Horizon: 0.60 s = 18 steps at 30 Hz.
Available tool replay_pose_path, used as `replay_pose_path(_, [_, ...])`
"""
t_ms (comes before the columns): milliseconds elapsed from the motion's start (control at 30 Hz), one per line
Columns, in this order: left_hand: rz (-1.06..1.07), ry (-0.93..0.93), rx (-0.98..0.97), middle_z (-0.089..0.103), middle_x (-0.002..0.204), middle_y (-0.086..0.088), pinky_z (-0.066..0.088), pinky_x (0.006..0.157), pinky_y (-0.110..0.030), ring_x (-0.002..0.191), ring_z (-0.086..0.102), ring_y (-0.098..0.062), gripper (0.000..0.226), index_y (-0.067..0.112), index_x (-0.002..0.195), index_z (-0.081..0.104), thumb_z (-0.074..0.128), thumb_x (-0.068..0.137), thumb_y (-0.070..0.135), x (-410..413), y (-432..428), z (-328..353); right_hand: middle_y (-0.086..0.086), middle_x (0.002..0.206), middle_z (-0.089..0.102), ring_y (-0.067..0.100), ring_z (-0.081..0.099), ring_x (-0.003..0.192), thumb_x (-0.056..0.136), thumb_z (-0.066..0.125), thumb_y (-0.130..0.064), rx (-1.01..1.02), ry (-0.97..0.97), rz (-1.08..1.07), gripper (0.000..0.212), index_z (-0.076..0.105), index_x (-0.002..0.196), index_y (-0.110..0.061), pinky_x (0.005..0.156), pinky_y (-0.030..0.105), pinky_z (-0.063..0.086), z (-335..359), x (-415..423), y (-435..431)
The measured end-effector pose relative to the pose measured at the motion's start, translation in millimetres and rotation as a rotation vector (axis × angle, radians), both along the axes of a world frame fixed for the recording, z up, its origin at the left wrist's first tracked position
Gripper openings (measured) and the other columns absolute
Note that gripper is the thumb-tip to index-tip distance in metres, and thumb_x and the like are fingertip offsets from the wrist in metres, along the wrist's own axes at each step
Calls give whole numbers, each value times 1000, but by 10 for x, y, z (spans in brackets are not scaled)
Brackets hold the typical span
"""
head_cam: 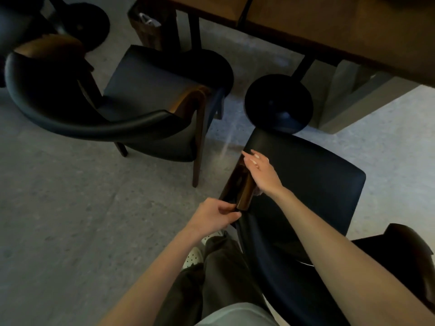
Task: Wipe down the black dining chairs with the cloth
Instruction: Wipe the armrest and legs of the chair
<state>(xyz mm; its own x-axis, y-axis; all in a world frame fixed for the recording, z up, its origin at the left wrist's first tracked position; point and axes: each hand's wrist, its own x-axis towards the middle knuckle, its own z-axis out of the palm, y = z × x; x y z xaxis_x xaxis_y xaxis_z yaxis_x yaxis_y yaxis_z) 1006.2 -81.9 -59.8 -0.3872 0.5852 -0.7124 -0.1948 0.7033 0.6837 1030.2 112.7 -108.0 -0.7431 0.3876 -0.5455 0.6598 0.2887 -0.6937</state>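
A black dining chair (310, 184) with a wooden arm (244, 194) stands right in front of me. My right hand (260, 171) lies with straight fingers along the seat's left edge beside that arm. A small pale bit, possibly the cloth (258, 192), peeks out under its wrist; the rest is hidden. My left hand (215, 216) grips the near end of the chair's black backrest where it meets the wooden arm. A second black chair (146, 90) with a curved backrest stands to the left.
A brown wooden table (329, 29) runs across the top right, with round black bases (279, 103) under it. A woven basket (146, 29) sits at the top. Grey floor (70, 208) lies open to the left. My shoes (193, 256) are beside the near chair.
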Motion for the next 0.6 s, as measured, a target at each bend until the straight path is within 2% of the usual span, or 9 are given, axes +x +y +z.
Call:
replay_pose_path(133, [-50,28,-5,72,89,12,54,80,-20,80,66,4,13,33,97,71,65,90,25,-14,18,40,-14,162,5,13,12,147,104,27,-45,-76,17,-19,48,21,151,-38,118,47,13,173,347,-245])
replay_pose_path(200, [-92,51,-15,71,90,13,51,78,-16,79,64,8,13,35,97,69,62,92,26,-7,20,84,-16,161,-2,8,21,140,103,27,-46,-109,19,50,48,16,150,-41,114,42,19,264,522,-324])
replay_pose_path(233, [-112,67,-21,70,94,13,50,78,-14,80,63,9,13,34,100,68,60,93,26,5,20,113,-17,160,1,5,29,133,103,28,-47,-140,23,72,48,16,150,-43,111,39,24,311,598,-333])
replay_pose_path(300, [-135,124,-30,69,110,7,47,77,-10,88,61,8,22,28,116,64,56,96,26,50,25,188,-22,148,30,3,41,124,101,32,-51,-217,30,43,49,20,148,-46,113,39,31,451,716,-335])
replay_pose_path(333, [-135,177,-37,64,121,5,43,80,-8,98,60,3,31,25,127,58,56,96,26,77,27,229,-24,133,42,3,47,118,99,34,-55,-239,59,-10,49,22,146,-51,113,42,33,526,765,-338])
replay_pose_path(367, [-128,248,-38,58,130,3,39,85,-8,110,57,-4,41,22,136,50,56,96,27,107,27,272,-23,127,44,3,47,116,98,36,-57,-243,105,-82,49,23,144,-53,112,42,33,615,806,-348])
replay_pose_path(433, [-105,397,-3,47,141,3,30,97,-16,130,42,-12,58,23,144,40,61,92,36,170,23,361,-13,145,39,7,39,130,100,34,-50,-300,218,-277,51,19,148,-46,112,38,32,801,856,-361])
replay_pose_path(500, [-136,484,59,38,147,6,23,104,-24,137,27,-14,70,29,145,36,66,84,49,243,11,484,-8,155,32,15,38,137,103,32,-40,-464,332,-509,51,18,151,-40,109,42,38,1018,924,-427])
replay_pose_path(600, [-188,536,153,36,143,14,20,102,-22,135,21,-7,78,34,140,38,71,74,58,407,-57,694,-10,151,39,11,50,125,102,36,-37,-588,476,-642,50,26,151,-35,96,35,49,1278,1130,-603])
